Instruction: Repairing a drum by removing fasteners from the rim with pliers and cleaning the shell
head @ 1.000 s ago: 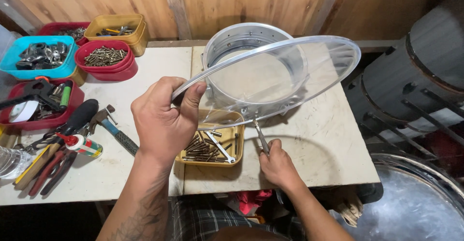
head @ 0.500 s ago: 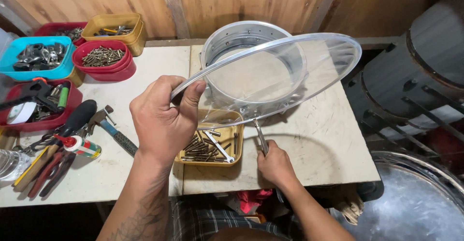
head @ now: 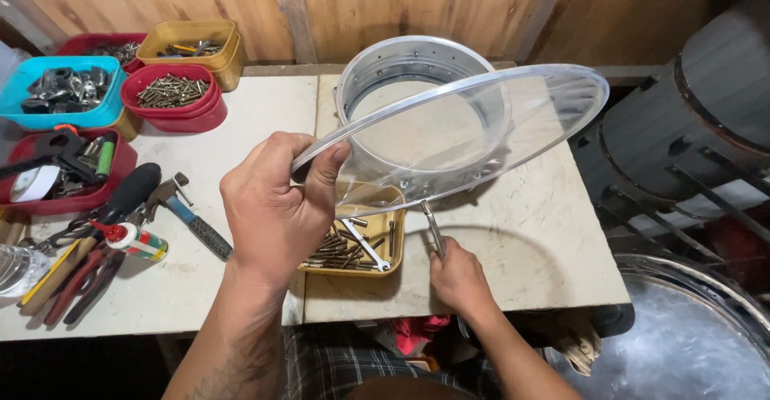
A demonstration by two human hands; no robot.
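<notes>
The clear round drumhead (head: 481, 127) is sitting tilted across the middle of the frame, near edge pinched at center left and far edge rising toward upper right. The thin metal tool (head: 434, 232) is poking up at lower center, tip touching the head's underside.

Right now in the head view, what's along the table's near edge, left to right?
Pliers → small glue bottle → blue-handled hammer → left hand → yellow tray of bolts → right hand.
</notes>
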